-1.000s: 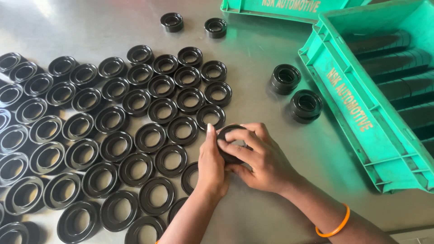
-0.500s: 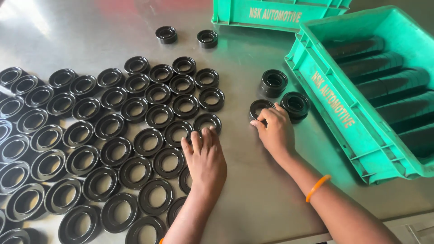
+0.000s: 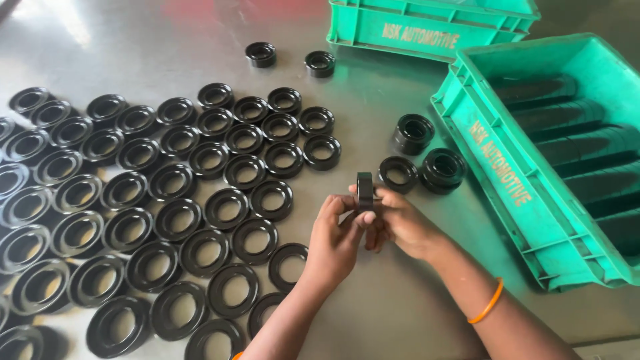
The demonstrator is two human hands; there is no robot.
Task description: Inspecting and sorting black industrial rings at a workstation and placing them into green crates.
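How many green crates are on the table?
2. One green crate sits at the top edge; the other green crate stands at the right, holding rows of black rings. More may lie out of view.

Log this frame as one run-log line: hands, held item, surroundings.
left hand: holds black ring | right hand: same ring, on edge | rows of rings flat on metal table | green crate at right
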